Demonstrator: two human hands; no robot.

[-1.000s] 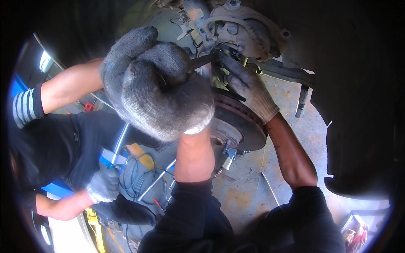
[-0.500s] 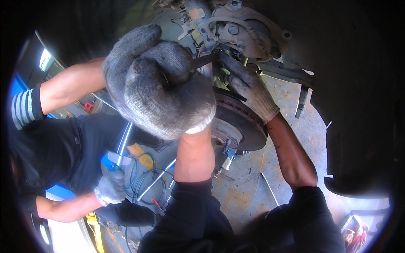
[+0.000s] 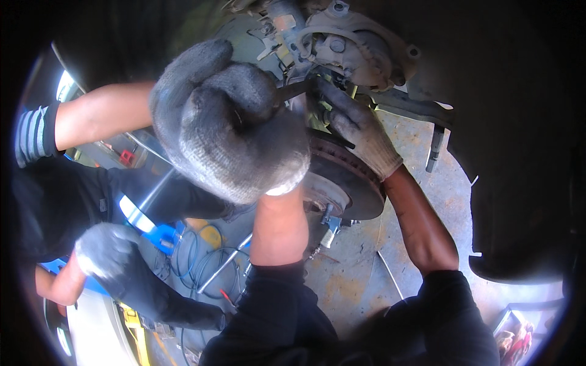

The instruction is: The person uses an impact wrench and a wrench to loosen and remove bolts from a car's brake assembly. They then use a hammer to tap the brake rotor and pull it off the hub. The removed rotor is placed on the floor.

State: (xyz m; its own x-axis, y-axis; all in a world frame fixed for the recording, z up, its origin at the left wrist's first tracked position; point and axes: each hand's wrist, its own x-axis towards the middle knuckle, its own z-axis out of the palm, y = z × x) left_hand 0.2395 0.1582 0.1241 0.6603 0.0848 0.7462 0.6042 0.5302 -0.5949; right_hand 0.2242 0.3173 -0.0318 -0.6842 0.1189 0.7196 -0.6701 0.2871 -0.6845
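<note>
Head view: rust-stained floor (image 3: 351, 290) below a round brake disc (image 3: 364, 198); knit-gloved left hand (image 3: 235, 134), fingers curled round a dark bar (image 3: 294, 90); right hand (image 3: 363, 128) (fingertips hidden), grip I cannot tell.

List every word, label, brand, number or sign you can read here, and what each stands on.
No text can be read.
Pale patch on the strut: too small and blurred to tell whether it bears print.
Brake disc, left glove, right glove: no lettering visible.

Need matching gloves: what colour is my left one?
Your left glove is mottled grey, in the head view.
</note>
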